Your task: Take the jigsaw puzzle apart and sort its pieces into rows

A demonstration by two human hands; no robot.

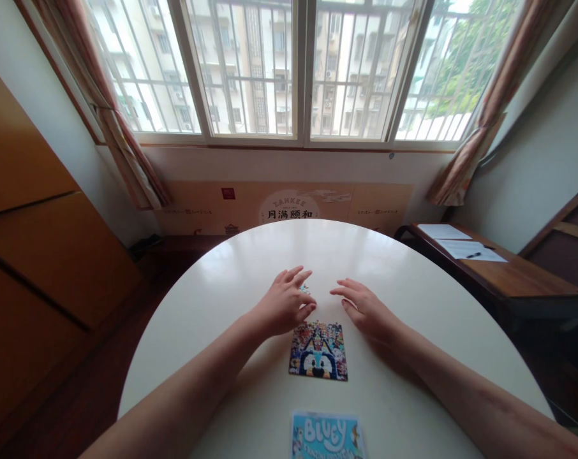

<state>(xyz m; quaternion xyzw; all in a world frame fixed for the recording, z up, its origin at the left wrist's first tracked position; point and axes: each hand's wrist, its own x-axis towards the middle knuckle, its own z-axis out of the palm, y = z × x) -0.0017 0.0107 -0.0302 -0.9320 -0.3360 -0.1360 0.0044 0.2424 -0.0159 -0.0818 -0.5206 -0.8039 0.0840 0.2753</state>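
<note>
A partly assembled jigsaw puzzle (318, 352) with a dark blue cartoon dog face lies on the white round table (394, 408). My left hand (288, 301) is over the table just beyond the puzzle's upper left corner, its fingers spread. Beneath and beside those fingers are a few small loose puzzle pieces (305, 289), mostly hidden by the hand. To the right of the puzzle's top edge, my right hand (364, 308) has its fingers apart and nothing in them. Nearest to me lies a light blue Bluey box or sheet (326, 437), cut off by the frame's bottom.
Beyond the table stand a printed cardboard panel (241, 207) and barred windows. A wooden side table (533, 274) at the right holds papers (471, 250) and a pen. Orange-brown cabinets (40, 268) are at the left.
</note>
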